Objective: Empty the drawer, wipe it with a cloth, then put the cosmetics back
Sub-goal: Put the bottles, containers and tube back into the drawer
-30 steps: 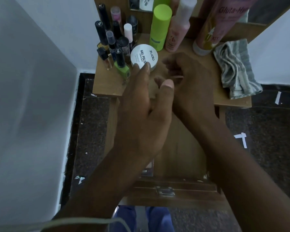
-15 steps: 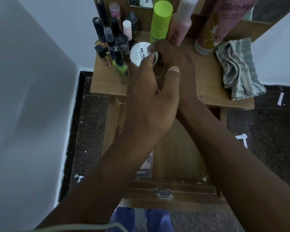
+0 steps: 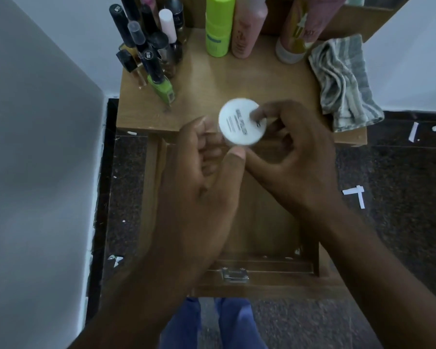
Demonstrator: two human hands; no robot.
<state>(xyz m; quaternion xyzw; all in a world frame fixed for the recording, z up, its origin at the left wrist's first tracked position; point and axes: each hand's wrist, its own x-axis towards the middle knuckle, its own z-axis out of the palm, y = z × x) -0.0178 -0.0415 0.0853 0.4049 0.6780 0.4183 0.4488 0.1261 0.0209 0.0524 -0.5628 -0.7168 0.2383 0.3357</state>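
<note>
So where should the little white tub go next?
Probably down into the open drawer. The right hand pinches the white tub right at the tabletop's front edge, above the drawer, and the left hand hovers beside it.

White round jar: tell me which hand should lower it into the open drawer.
Right. The right hand already pinches the white round jar above the back of the drawer. The left hand is beside the jar, fingers loosely curled, probably holding nothing.
</note>
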